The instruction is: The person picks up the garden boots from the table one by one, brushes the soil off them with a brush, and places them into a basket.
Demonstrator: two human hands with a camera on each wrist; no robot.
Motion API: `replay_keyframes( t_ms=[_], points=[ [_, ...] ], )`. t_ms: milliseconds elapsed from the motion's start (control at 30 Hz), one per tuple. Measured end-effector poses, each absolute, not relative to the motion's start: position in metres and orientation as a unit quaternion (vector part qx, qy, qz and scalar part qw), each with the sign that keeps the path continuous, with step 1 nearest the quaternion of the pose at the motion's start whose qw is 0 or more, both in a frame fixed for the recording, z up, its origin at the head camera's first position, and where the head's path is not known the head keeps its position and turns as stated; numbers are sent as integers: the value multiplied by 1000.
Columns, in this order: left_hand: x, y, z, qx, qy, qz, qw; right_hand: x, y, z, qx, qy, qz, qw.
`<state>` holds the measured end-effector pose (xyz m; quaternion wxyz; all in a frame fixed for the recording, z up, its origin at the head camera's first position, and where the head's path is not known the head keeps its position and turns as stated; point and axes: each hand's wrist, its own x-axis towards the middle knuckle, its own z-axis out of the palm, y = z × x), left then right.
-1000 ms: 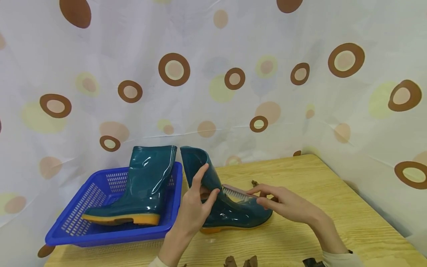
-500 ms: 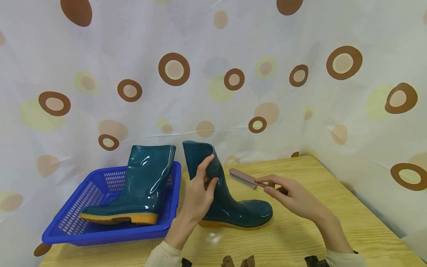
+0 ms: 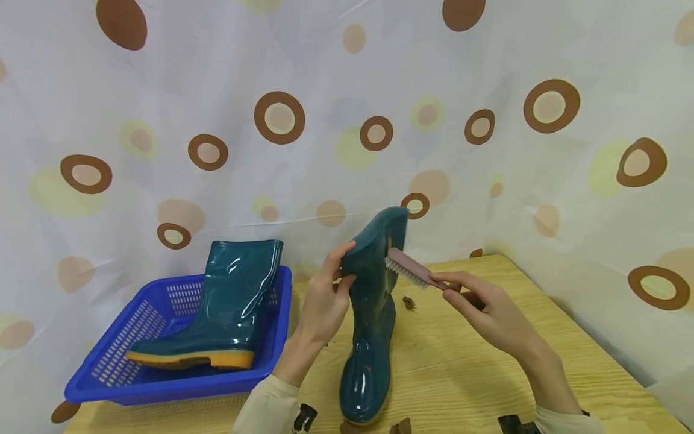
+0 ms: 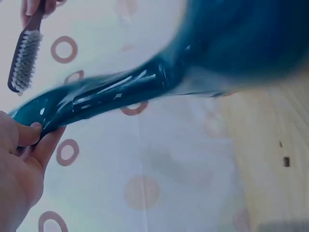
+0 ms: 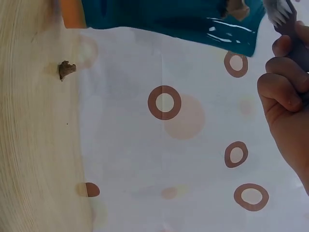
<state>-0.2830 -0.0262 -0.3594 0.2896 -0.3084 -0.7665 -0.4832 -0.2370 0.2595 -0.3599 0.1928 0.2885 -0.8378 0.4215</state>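
A glossy dark green rubber boot (image 3: 368,313) stands mid-table in the head view, its toe pointing toward me. My left hand (image 3: 324,295) pinches the rim of its shaft; the left wrist view shows thumb and fingers (image 4: 48,147) on that edge. With my right hand (image 3: 485,307) I grip the handle of a mauve brush (image 3: 409,265), its pale bristles facing the right side of the upper shaft. Brown dirt marks show on the shaft there, and a brown clump (image 5: 236,9) sticks to the boot in the right wrist view.
A second green boot (image 3: 238,301) with a yellow sole sits in a blue plastic basket (image 3: 287,325) at the left. On the wooden table (image 3: 488,374) lie a brown crumb (image 3: 409,302) behind the boot and brown pieces (image 3: 401,427) at the front edge. A spotted curtain hangs behind.
The boot has turned from pointing right to pointing toward me, its shaft swinging up and right with my left hand. The brush left the instep, then moved up to the upper shaft.
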Motion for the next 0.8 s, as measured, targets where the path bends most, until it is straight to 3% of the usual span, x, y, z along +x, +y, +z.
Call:
replay_keyframes(
  t_ms=[200,367,800],
  points=[
    [-281,-28,-351,-318,-735,-523,291,-238,257,-361,342,-790,426,277],
    [-281,-34,-355,-299,-724,-563,262,-240,253,-359,413,-737,410,344],
    [-282,-46,-364,-329,-757,-534,184,-235,241,-344,450,-706,377,397]
  ],
)
